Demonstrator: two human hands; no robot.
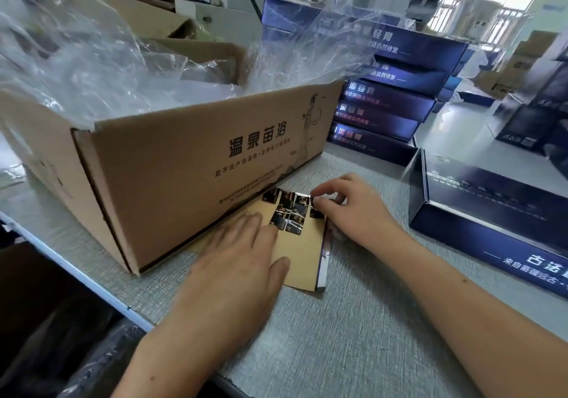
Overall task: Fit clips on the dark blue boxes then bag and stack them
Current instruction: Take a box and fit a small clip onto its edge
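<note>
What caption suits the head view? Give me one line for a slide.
Left hand presses the brown card flat while the right hand picks at small dark clips beside a cardboard carton.

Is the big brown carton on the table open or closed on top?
Open. The brown carton has no flaps closed over its top, and crumpled clear plastic rises out of it above the rim.

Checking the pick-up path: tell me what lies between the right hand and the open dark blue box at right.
In the head view, only bare grey textured tabletop separates the right hand from the open dark blue box.
</note>
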